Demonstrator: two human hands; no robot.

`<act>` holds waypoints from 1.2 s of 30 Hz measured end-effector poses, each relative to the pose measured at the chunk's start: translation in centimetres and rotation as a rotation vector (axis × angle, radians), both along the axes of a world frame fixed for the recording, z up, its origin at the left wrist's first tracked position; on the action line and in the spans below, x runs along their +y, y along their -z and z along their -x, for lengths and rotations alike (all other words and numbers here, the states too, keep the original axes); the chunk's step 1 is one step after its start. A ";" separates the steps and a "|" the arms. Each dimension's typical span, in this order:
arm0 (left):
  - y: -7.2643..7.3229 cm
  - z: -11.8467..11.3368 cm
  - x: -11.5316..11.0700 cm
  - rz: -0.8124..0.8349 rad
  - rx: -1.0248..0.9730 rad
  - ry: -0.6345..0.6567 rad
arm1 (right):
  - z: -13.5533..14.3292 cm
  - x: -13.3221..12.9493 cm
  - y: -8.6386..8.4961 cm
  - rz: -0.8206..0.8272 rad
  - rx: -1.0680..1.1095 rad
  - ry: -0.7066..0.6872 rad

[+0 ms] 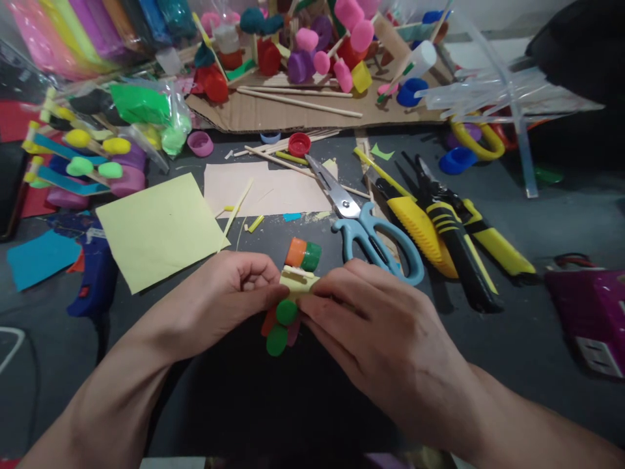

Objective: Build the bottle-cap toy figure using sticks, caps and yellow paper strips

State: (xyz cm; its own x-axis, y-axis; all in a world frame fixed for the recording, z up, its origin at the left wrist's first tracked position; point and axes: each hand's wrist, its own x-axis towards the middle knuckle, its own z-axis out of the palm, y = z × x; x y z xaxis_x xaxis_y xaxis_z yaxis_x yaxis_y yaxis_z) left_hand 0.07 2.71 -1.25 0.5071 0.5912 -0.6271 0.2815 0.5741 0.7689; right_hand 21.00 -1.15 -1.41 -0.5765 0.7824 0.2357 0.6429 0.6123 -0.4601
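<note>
Between both hands is a small handmade model (297, 281) of pale yellow pieces, with orange and green bottle caps at its far end and green clay discs (286, 312) at the near end. My left hand (244, 286) pinches its left side, thumb stretched along it and the other fingers curled. From the right, my right hand (375, 319) grips the yellow part with thumb and fingertips, covering some of it. Just beyond the right hand lie blue-handled scissors (371, 234), blades apart. A yellow paper square (163, 231) rests past the left hand.
A blue glue gun (95, 267) lies at the left, near a finished-looking model (73, 163). To the right are a yellow cutter (422, 238) and pliers (459, 247). Cardboard (312, 117) at the back bears sticks and clay pieces. Clear glue sticks (488, 98) stick out at right.
</note>
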 end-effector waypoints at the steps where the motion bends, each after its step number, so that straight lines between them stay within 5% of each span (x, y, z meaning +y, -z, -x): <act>1: 0.0 0.0 0.0 -0.006 -0.006 -0.006 | -0.1 0.1 -0.2 0.001 0.020 0.024; 7: -0.5 0.4 0.2 -0.027 0.002 -0.024 | -1.5 1.0 -0.6 -0.046 -0.080 0.158; 24: -0.9 1.1 0.3 -0.138 0.027 0.042 | -0.7 0.7 0.2 0.094 -0.153 0.136; 36: -0.2 1.1 0.4 -0.256 0.283 0.007 | -0.3 1.2 1.0 0.039 -0.140 0.127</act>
State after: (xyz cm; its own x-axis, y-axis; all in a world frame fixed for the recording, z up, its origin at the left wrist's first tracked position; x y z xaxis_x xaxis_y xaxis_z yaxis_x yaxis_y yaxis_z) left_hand -0.99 3.15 -1.04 0.3396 0.7440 -0.5755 0.5069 0.3706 0.7783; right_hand 21.28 0.04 -2.45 -0.4972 0.8581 0.1281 0.7737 0.5054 -0.3821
